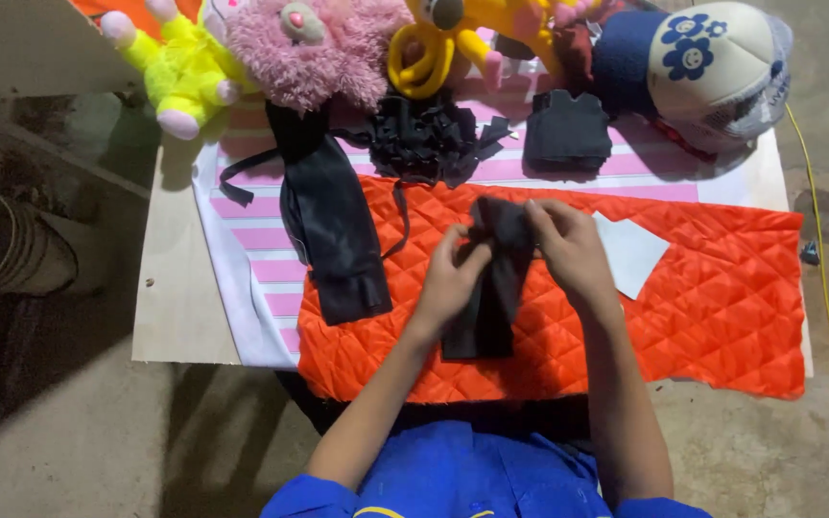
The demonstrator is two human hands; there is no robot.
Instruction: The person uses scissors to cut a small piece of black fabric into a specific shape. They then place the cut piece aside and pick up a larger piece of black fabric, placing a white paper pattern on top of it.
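I am pinching the long black fabric strip (491,278) with both hands' fingers closed, left hand (448,283) and right hand (573,251), keeping its edges aligned over the orange quilted cloth (712,297).

A pale wooden worktop (179,317) stands on a concrete floor (59,451). Directly on the worktop lies a pink-and-white striped sheet (261,240). An orange quilted cloth (712,297) covers the sheet's near part, and soft toys (242,53) sit at the sheet's far edge.
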